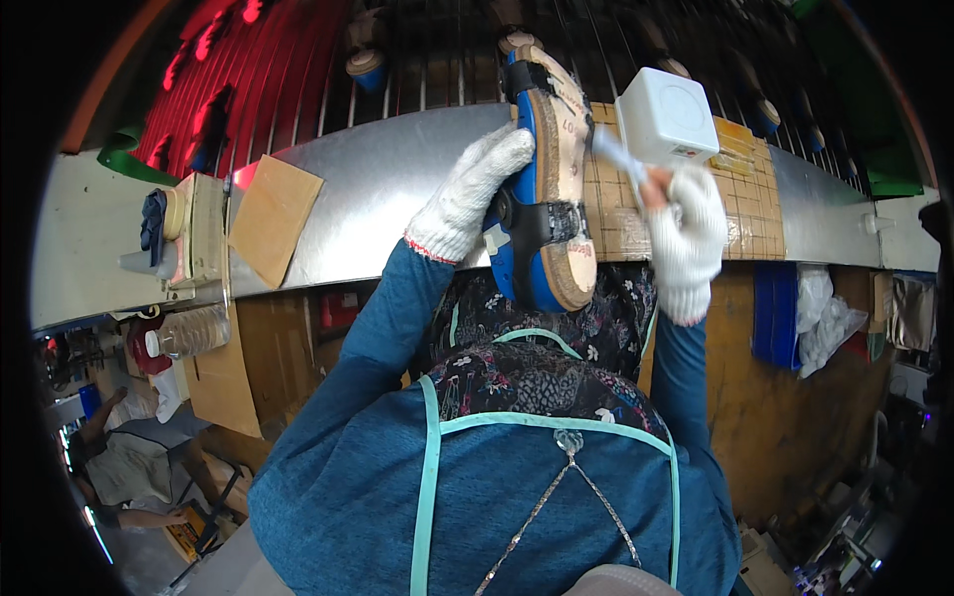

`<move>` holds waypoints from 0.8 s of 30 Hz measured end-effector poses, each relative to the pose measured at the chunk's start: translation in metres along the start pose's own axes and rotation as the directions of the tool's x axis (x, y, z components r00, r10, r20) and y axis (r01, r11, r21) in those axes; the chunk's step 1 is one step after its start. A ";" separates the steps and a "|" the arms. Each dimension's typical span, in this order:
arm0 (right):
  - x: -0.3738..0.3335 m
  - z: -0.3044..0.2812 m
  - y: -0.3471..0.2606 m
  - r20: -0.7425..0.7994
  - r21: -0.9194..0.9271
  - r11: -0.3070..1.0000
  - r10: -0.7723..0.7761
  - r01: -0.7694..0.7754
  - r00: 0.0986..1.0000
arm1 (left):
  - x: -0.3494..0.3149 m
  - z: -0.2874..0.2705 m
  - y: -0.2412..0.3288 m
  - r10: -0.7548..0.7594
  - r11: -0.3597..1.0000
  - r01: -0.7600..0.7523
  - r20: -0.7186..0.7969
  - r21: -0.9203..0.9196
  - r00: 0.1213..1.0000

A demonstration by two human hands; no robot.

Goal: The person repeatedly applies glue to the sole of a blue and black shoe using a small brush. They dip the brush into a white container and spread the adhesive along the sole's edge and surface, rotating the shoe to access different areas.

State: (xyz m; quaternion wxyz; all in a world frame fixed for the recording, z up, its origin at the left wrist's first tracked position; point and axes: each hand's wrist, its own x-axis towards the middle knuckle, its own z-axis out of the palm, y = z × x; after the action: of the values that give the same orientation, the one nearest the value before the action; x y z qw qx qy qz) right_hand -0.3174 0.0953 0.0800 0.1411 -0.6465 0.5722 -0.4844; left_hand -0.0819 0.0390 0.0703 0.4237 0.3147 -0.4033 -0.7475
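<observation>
Apron [547, 387] in dark floral print lies nearest. Beyond it the gloved left hand [479, 184] clamps the side of a sandal on a blue form, its pale sole [566, 149] facing up and 2 black straps [552, 223] showing, held over the bench edge [373, 179]. Apart from it, the right hand [684, 233] grips a blurred pale tool [618, 156]; contact I cannot tell. A slack left hold might let the work twist; an overlong stroke might knock the white container [668, 114] near the metal rods [437, 60]
</observation>
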 end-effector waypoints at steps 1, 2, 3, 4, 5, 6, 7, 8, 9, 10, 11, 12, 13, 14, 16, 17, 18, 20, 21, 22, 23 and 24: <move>0.006 0.008 0.003 -0.083 0.004 1.000 0.018 -0.018 0.996 | -0.001 0.003 -0.002 0.010 1.000 -0.011 -0.021 -0.012 1.000; 0.005 0.010 0.004 -0.049 0.001 1.000 0.026 -0.026 0.998 | -0.002 0.006 -0.005 0.013 1.000 -0.014 -0.040 -0.026 0.999; 0.006 0.011 0.005 0.016 0.015 1.000 0.027 -0.027 1.000 | -0.004 0.006 -0.006 0.042 0.995 -0.046 -0.040 -0.091 0.998; 0.007 0.015 0.007 0.080 0.025 0.999 0.044 -0.046 0.996 | -0.005 0.004 -0.007 0.056 0.995 -0.062 -0.078 -0.072 0.995; 0.001 0.014 0.006 0.144 0.087 0.993 0.069 -0.083 0.987 | -0.006 0.002 -0.007 0.067 0.996 -0.074 -0.117 -0.054 0.991; -0.007 0.014 0.004 0.195 0.183 0.971 0.117 -0.153 0.974 | -0.007 -0.002 -0.008 0.078 0.995 -0.086 -0.155 -0.041 0.985; -0.017 0.014 0.002 0.247 0.275 0.930 0.178 -0.245 0.952 | -0.008 -0.006 -0.008 0.087 0.994 -0.098 -0.187 -0.045 0.979; -0.026 0.012 0.000 0.303 0.345 0.872 0.247 -0.347 0.921 | -0.008 -0.011 -0.008 0.067 0.997 -0.073 -0.231 -0.020 0.971; -0.031 0.005 -0.001 0.376 0.316 0.864 0.264 -0.391 0.888 | -0.008 -0.018 -0.007 0.057 0.998 -0.060 -0.261 -0.004 0.964; -0.035 -0.001 -0.002 0.365 0.290 0.893 0.229 -0.344 0.902 | -0.008 -0.023 -0.006 0.036 0.999 -0.034 -0.293 0.009 0.956; -0.038 -0.006 -0.003 0.358 0.258 0.918 0.197 -0.300 0.913 | -0.009 -0.030 -0.005 0.035 0.998 -0.017 -0.277 0.066 0.960; -0.039 -0.011 -0.004 0.351 0.226 0.939 0.170 -0.260 0.921 | -0.009 -0.034 -0.004 0.045 0.997 -0.023 -0.294 0.078 0.955; -0.040 -0.015 -0.005 0.355 0.146 0.962 0.167 -0.231 0.920 | -0.010 -0.037 -0.004 0.057 0.995 -0.030 -0.310 0.090 0.949; -0.040 -0.016 -0.006 0.347 0.094 0.977 0.147 -0.191 0.926 | -0.010 -0.038 -0.004 0.047 0.995 -0.012 -0.341 0.103 0.939; -0.038 -0.016 -0.009 0.337 -0.011 0.994 0.104 -0.106 0.936 | -0.012 -0.039 -0.004 0.065 0.995 -0.036 -0.331 0.093 0.941; -0.037 -0.015 -0.011 0.338 -0.029 0.995 0.103 -0.099 0.936 | -0.013 -0.038 -0.004 0.069 0.994 -0.034 -0.342 0.107 0.937; -0.035 -0.014 -0.012 0.339 -0.047 0.995 0.103 -0.092 0.935 | -0.014 -0.037 -0.004 0.084 0.993 -0.050 -0.338 0.109 0.937; -0.031 -0.011 -0.014 0.335 -0.075 0.995 0.090 -0.068 0.938 | -0.013 -0.036 -0.004 0.079 0.991 -0.037 -0.331 0.132 0.940; -0.029 -0.009 -0.016 0.325 -0.084 0.995 0.075 -0.050 0.943 | -0.012 -0.036 -0.004 0.083 0.990 -0.044 -0.314 0.130 0.946; -0.028 -0.007 -0.017 0.316 -0.094 0.995 0.056 -0.028 0.947 | -0.012 -0.036 -0.004 0.078 0.991 -0.038 -0.316 0.132 0.946; -0.026 -0.005 -0.017 0.295 -0.102 0.995 0.021 0.010 0.955 | -0.012 -0.036 -0.004 0.071 0.992 -0.033 -0.313 0.125 0.947; -0.024 -0.003 -0.018 0.275 -0.113 0.992 -0.018 0.051 0.961 | -0.012 -0.036 -0.005 0.053 0.994 -0.021 -0.310 0.105 0.949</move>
State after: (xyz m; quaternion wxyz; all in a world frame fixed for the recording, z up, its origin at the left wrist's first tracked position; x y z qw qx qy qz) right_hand -0.3056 0.1232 0.0833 0.1716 -0.7244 0.5636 -0.3579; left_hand -0.0493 0.0390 0.0506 0.4798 0.4424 -0.3738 -0.6591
